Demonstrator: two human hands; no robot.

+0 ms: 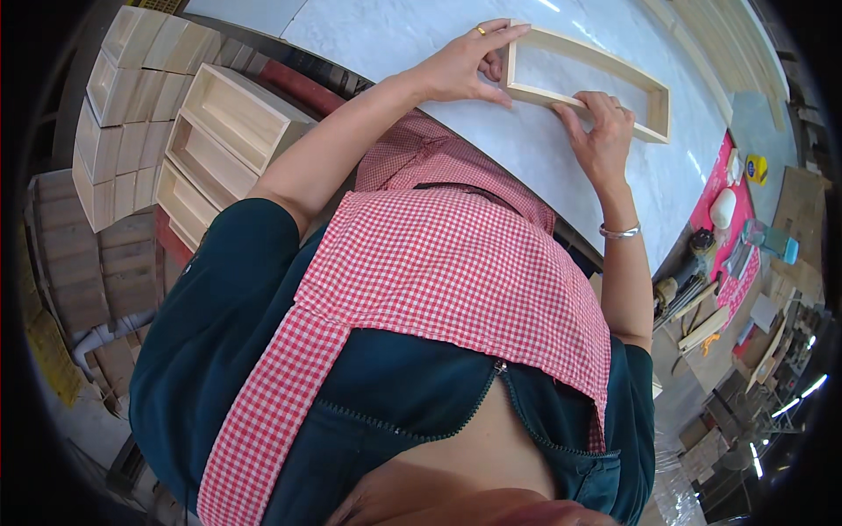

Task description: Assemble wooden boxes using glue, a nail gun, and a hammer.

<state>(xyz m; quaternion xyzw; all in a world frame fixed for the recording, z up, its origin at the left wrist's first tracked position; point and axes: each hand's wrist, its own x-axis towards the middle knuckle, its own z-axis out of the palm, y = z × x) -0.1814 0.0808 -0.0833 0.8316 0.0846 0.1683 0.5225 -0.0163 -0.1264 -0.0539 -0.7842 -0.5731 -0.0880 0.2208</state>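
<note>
A long, narrow wooden frame (586,50) of pale, thin boards lies on the white marbled tabletop (386,42). The surface inside its walls is whitish like the tabletop. My left hand (465,66) grips its left short end, index finger reaching along the far corner and thumb by the near corner. Along the near long side, my right hand (601,131) holds the wall between thumb and fingers, right of its middle. Part of that wall is hidden behind the right fingers.
Stacked wooden boxes (235,118) stand on my left beside the table, with several more piled behind (132,131). Long wooden strips (732,53) lie at the table's far right. A pink cloth (715,197), a clear bottle (770,238) and hand tools (688,298) sit to the right.
</note>
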